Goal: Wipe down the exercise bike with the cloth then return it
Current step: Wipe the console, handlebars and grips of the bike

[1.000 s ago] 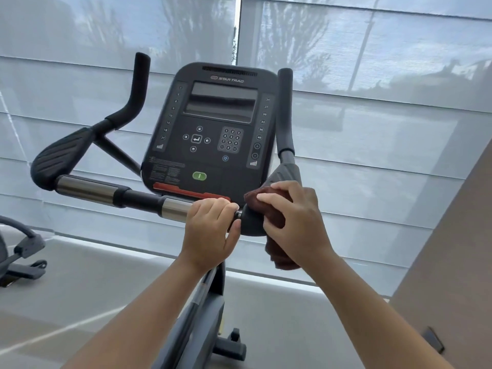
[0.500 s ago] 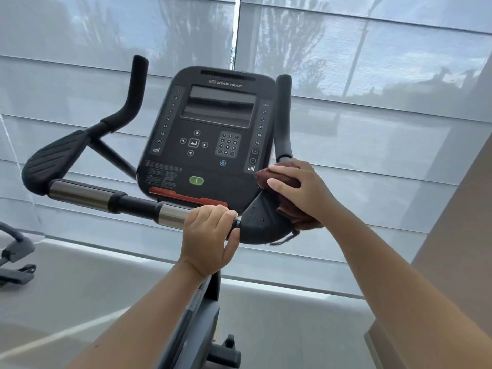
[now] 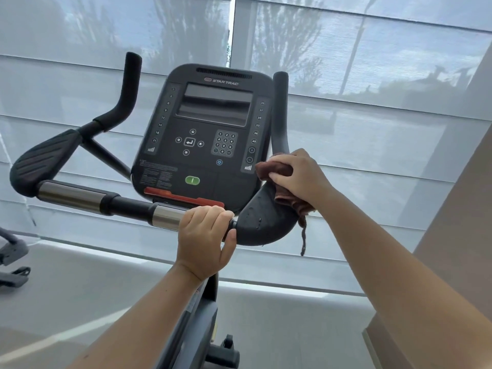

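Behind everything, from nine o'clock round to three, pale woven window blinds hang in broad horizontal folds, with dim tree shapes showing through. Before them stands one exercise bike, its matte black console at centre: a rounded slab with a dark glossy screen, a number keypad, a green oval button and a red strip along the bottom edge. Two black foam horns rise at eleven and one o'clock; a crossbar with two brushed-steel sleeves runs below. At four o'clock the right elbow pad, a curved textured paddle, carries small droplets. Pressing a bunched reddish-brown cloth against the top of that pad, the right hand is curled around it; a loose thread dangles beneath. Wrapped tightly round the crossbar just left of the pad is the left hand. Part of another machine sits at eight o'clock.
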